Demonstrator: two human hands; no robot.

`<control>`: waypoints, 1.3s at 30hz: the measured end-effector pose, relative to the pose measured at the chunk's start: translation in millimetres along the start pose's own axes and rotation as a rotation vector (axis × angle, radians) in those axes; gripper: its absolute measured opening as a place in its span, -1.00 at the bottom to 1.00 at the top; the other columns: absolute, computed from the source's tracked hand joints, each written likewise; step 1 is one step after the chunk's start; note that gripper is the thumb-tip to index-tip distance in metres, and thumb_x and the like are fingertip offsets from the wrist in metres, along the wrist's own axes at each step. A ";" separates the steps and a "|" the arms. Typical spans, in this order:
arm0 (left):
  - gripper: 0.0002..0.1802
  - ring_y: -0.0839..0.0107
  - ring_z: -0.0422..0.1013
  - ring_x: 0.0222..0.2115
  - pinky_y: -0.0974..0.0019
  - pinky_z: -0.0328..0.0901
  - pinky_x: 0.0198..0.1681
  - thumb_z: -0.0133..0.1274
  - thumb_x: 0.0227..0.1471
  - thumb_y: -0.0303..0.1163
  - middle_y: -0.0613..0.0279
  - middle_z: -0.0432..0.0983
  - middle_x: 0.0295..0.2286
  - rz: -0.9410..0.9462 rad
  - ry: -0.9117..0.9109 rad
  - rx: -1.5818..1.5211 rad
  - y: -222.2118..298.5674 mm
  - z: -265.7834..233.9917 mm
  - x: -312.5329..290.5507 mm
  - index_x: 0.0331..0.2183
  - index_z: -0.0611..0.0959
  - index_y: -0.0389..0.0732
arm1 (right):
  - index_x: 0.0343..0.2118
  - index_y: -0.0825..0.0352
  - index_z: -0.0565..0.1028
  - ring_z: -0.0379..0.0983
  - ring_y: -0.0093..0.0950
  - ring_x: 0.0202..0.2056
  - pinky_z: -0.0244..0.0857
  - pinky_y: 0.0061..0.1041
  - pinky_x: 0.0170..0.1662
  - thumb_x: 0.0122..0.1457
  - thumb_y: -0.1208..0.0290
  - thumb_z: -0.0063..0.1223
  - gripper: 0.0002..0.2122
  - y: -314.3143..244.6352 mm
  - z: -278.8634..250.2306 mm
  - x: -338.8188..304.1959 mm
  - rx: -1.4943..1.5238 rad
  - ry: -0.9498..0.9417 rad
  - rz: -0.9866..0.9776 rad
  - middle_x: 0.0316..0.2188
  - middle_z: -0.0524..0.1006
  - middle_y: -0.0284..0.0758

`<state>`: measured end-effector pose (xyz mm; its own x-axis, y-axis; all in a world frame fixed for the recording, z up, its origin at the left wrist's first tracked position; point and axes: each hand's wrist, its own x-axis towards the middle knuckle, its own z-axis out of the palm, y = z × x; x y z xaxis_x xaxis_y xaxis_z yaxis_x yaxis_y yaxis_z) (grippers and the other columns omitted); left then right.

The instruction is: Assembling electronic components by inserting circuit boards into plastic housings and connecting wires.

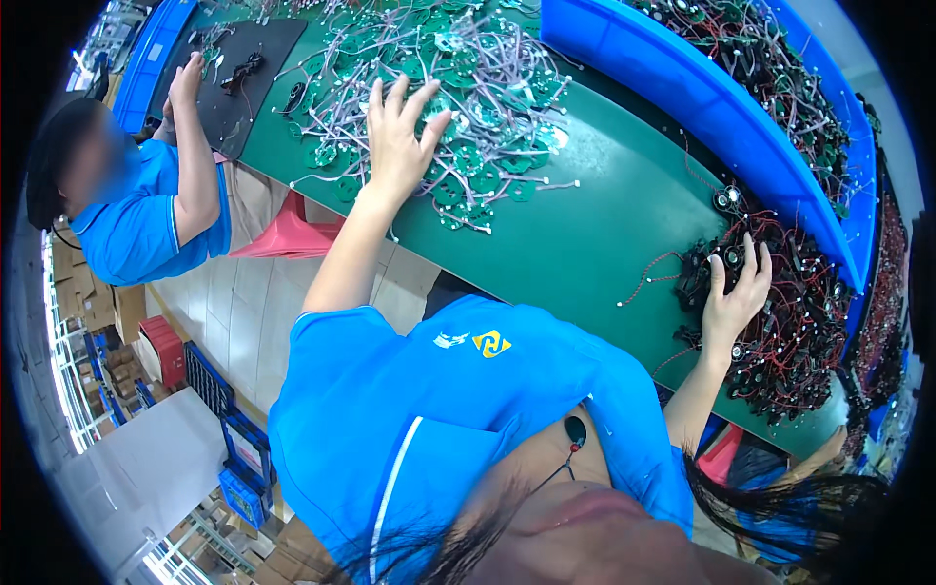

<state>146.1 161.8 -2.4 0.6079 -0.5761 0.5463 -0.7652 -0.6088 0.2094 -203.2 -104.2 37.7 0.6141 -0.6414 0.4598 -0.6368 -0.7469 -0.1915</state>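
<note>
My left hand [398, 141] is stretched over the near side of a heap of green circuit boards with pale wires [478, 93]. Its fingers are spread, and nothing shows in its grip. At the right, my right hand [738, 297] reaches onto a pile of small black parts with red and black wires [790, 341]. Thumb and fingers stand apart there, with no held part visible. A round silver-and-black part [727, 199] lies just beyond that hand. What lies under both palms is hidden.
The piles rest on a green worktable [585, 224]. A long blue bin [721, 97] of wired boards runs along its far right. On the left, a co-worker in a blue shirt [156, 214] handles parts at a black mat [249, 73]. Pink stool [292, 229] beside the table.
</note>
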 end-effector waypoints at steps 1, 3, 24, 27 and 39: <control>-0.62 0.09 0.14 0.04 0.05 0.10 0.04 0.06 -0.04 -0.10 0.12 0.29 -0.03 0.018 0.013 -0.037 1.8 -3.0 -1.8 -0.15 0.54 0.03 | 0.02 0.21 0.35 0.20 -0.25 0.05 -0.01 -0.30 0.14 0.14 0.24 -0.03 -0.62 -1.4 5.1 3.7 -0.022 -0.028 -0.003 0.03 0.29 -0.21; -0.62 0.10 0.16 0.03 0.06 0.10 0.03 0.07 -0.04 -0.10 0.12 0.29 -0.04 0.009 -0.054 -0.063 3.2 -14.7 -0.5 -0.15 0.54 0.03 | 0.02 0.20 0.35 0.19 -0.24 0.06 -0.03 -0.28 0.16 0.14 0.23 -0.03 -0.62 3.6 22.2 17.4 -0.024 -0.044 -0.047 0.04 0.28 -0.20; -0.49 0.12 0.21 -0.03 0.09 0.09 0.04 0.11 -0.11 -0.21 0.19 0.34 -0.07 0.432 -0.215 -0.172 66.0 22.0 53.9 -0.08 0.44 -0.13 | -0.06 0.21 0.41 0.31 -0.34 -0.04 0.21 -0.45 0.00 0.04 0.35 0.07 -0.65 17.9 -24.5 28.2 -0.021 -0.145 0.104 0.00 0.34 -0.34; -0.50 0.14 0.17 0.03 0.05 0.03 0.11 0.12 -0.13 -0.22 0.24 0.34 -0.07 0.481 -0.319 -0.220 86.2 16.9 35.2 -0.10 0.45 -0.14 | -0.07 0.21 0.42 0.31 -0.37 -0.04 0.21 -0.49 -0.01 0.05 0.34 0.07 -0.66 35.5 -36.1 9.9 -0.089 -0.118 0.209 0.01 0.35 -0.40; -0.66 0.20 0.28 -0.02 -0.01 -0.06 0.17 0.05 -0.05 -0.31 0.30 0.49 -0.20 0.585 -0.585 -0.157 101.4 -39.6 35.0 -0.15 0.53 -0.10 | -0.13 0.20 0.45 0.35 -0.40 -0.13 0.27 -0.48 -0.14 -0.04 0.37 0.13 -0.66 7.0 -21.1 39.9 -0.039 -0.051 -0.118 -0.11 0.42 -0.39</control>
<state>81.5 101.5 70.1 0.0833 -0.9913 0.1023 -0.9852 -0.0665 0.1577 -193.0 -131.3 73.0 0.7083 -0.5583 0.4320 -0.5756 -0.8110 -0.1043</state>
